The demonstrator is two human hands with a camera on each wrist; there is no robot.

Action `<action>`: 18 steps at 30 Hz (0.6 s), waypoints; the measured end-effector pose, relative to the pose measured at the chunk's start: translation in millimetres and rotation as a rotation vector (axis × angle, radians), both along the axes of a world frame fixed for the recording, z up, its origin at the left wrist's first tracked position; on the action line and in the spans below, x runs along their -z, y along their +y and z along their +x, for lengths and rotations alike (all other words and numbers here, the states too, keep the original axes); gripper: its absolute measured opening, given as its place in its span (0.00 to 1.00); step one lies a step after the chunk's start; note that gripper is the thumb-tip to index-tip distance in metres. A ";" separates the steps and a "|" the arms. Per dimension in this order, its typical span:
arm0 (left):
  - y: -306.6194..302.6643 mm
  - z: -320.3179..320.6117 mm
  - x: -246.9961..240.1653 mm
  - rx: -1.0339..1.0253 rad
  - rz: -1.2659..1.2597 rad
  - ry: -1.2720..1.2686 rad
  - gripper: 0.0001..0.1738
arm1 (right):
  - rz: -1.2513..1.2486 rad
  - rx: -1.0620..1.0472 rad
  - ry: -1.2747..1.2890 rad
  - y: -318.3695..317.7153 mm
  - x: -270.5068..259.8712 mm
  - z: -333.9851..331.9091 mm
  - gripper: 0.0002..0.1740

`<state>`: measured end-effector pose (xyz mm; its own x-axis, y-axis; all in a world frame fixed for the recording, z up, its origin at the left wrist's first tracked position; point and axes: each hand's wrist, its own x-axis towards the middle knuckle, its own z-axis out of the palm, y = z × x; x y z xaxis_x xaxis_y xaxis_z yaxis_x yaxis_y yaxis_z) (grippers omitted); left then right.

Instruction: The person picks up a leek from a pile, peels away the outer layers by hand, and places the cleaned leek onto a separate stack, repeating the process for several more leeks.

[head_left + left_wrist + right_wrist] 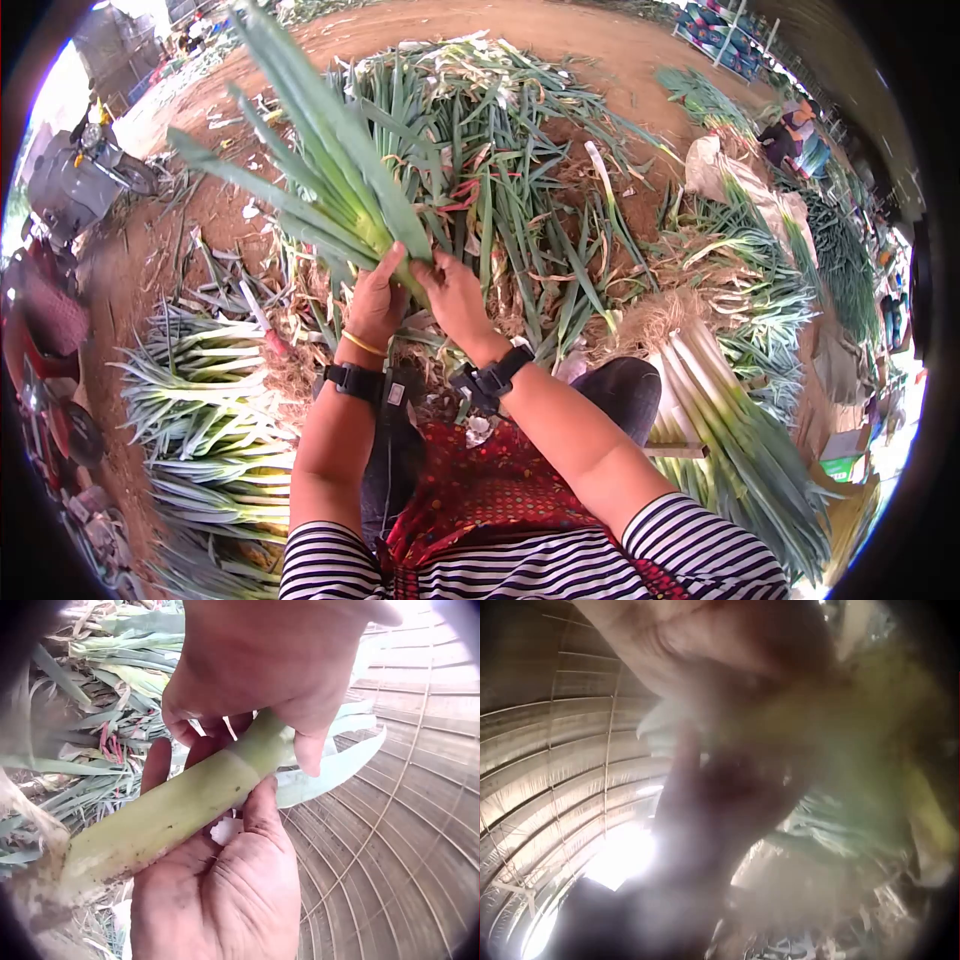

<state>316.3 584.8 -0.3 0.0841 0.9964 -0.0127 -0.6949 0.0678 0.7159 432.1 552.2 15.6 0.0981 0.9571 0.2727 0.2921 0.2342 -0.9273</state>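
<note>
A thick green onion stalk [161, 810] slants across the left wrist view, soil specks on its pale root end. The left hand [378, 300] curls round the stalk from below; in the left wrist view its palm [225, 900] faces up. From above, the right hand [460, 305] pinches the same stalk just below where the leaves fan out, thumb and fingers on either side. Broad green leaves [345, 150] spread up and left from both hands in the head view. The right wrist view is blurred; the right hand [705, 645] shows at its top.
Loose leaves and stalks [510, 200] lie heaped ahead. Trimmed onions [215, 400] are stacked at the left, and a bundle of long onions [740, 430] lies by the right knee. Motorbikes stand at the far left; another person [790, 135] is at the upper right.
</note>
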 end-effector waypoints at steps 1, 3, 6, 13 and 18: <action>1.5 -0.8 -3.5 0.023 -0.037 -0.061 0.21 | -0.009 -0.013 -0.008 4.8 4.2 -3.5 0.14; 6.7 -2.8 -1.9 0.018 -0.078 -0.111 0.18 | 0.067 0.073 0.070 12.3 14.7 -10.6 0.13; 16.9 -10.0 2.0 0.056 -0.159 -0.133 0.15 | -0.120 0.069 0.687 23.1 22.5 -13.5 0.12; 38.9 -65.5 -9.5 -0.263 -0.136 -0.258 0.10 | -0.570 -0.232 0.827 1.3 35.6 85.3 0.09; 31.5 -82.5 -13.5 -0.270 -0.081 -0.198 0.11 | -0.533 -0.155 -0.327 -15.7 131.0 178.6 0.13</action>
<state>233.9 616.3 13.2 -0.1741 0.9794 -0.1023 -0.8204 -0.0868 0.5652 610.7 536.5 -115.4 -0.0596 0.9659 -0.2520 0.5790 -0.1722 -0.7969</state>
